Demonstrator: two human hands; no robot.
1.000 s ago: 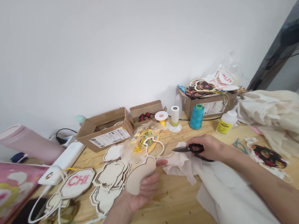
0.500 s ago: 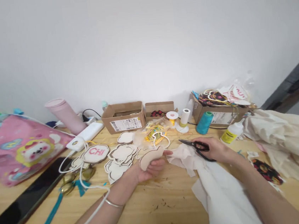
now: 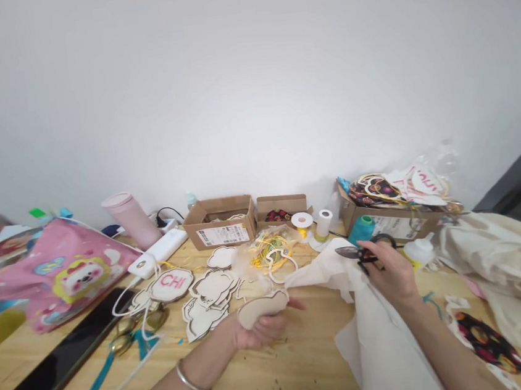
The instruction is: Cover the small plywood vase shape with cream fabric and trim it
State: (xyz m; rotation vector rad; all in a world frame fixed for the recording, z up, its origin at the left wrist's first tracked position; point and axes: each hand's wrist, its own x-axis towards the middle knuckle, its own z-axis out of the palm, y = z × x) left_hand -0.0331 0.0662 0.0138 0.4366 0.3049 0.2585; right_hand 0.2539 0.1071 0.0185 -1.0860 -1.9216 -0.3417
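- Counter (image 3: pixel 306 364): pale wood grain, dark flecks near the front; we see it set against a plain, light wall (image 3: pixel 250 97).
- Left hand (image 3: pixel 262 330): ours, closed around a beige padded piece (image 3: pixel 262 308), above the counter's middle.
- Right hand (image 3: pixel 392 271): ours, gripping black scissors (image 3: pixel 364 255) over white cloth (image 3: pixel 382 337).
- Cardboard boxes: three, near the wall.
- Left side: pink bag (image 3: pixel 76 273), black phone-like slab (image 3: pixel 70 354), tilted pink tumbler (image 3: pixel 133 221).
- Right side: crumpled cream fabric (image 3: pixel 505 268).

wooden table (image 3: pixel 306 364) bearing pink bag (image 3: pixel 77 270), cardboard boxes (image 3: pixel 220 233), pale cutouts (image 3: pixel 208 315), white cloth (image 3: pixel 383 349).
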